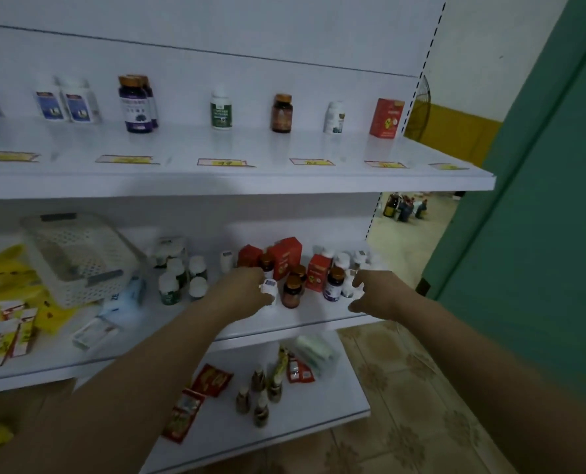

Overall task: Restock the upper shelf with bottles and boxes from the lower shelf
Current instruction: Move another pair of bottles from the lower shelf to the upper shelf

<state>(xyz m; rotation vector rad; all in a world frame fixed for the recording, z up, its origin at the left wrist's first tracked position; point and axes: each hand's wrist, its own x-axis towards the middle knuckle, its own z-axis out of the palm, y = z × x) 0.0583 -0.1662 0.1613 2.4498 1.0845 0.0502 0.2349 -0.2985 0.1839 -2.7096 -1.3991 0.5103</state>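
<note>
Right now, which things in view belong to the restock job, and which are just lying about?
Job: upper white shelf, red cardboard boxes, amber brown bottles, dark blue bottle, small white bottle in the left hand, right hand nearby.
Lying about: white perforated plastic basket, yellow packets, red sachets, small brown vials.

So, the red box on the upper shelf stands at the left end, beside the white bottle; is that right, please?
Not quite: the red box stands at the right end of the upper shelf, not the left. It is beside the white bottle, as the head view shows.
</note>
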